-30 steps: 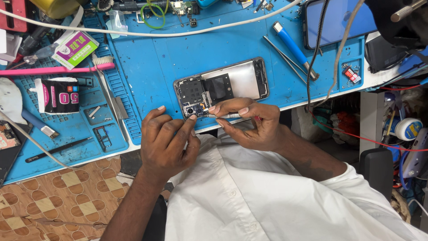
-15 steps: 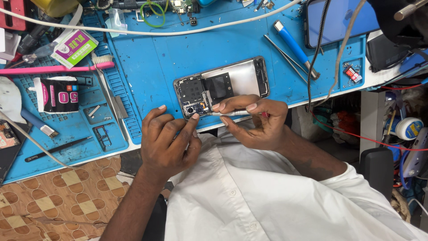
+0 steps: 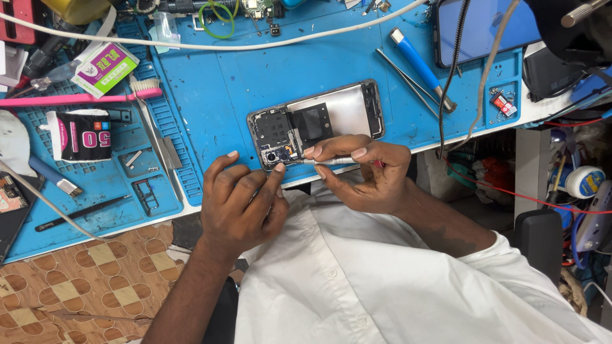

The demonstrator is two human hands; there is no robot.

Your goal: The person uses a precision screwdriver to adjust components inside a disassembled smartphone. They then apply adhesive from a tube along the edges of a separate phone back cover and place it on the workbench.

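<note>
Your right hand (image 3: 366, 175) has shifted slightly, fingers clamped on screwdriver (image 3: 331, 161), tip at opened phone (image 3: 315, 124), left hand (image 3: 239, 204) loosely open, forefinger touching phone edge.

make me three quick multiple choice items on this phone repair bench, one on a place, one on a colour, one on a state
1. Where does the opened phone lie?
A. on the blue mat
B. on the floor
C. in a drawer

2. What colour is the toothbrush handle?
A. green
B. pink
C. black

3. What is the right hand doing?
A. resting empty
B. holding a cup
C. pinching a thin metal tool

Answers: 1 A, the phone sits flat on the mat near the desk edge. 2 B, the handle is pink with white bristles. 3 C, fingers grip the tool, tip at the phone's lower corner beside the left hand.
</note>
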